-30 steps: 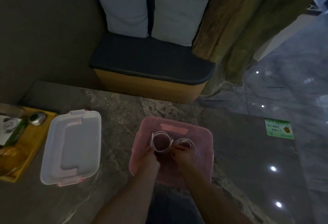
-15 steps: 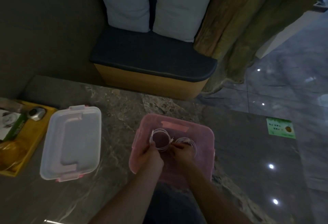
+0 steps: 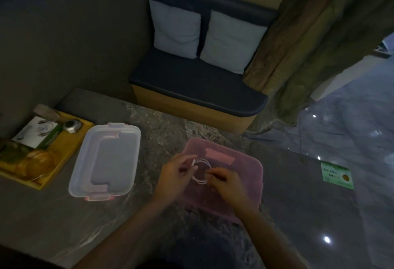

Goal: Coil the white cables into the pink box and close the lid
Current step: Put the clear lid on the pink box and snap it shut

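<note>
White cable coil point(image 3: 201, 170) held between both hands, directly above the open pink box point(image 3: 251, 169). Left hand point(image 3: 175, 175) fingers pinch its left edge; right hand point(image 3: 226, 181) fingers pinch its right, so the drop is straight down.

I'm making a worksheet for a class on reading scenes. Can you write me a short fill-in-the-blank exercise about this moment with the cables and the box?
1. Both hands, the left hand and the right hand, hold a coiled white cable over the open ____ box.
2. The clear lid lies on the table to the ____ of the box.
3. Two pale ____ lean on the bench behind the table.

Missing words: pink; left; cushions
</note>
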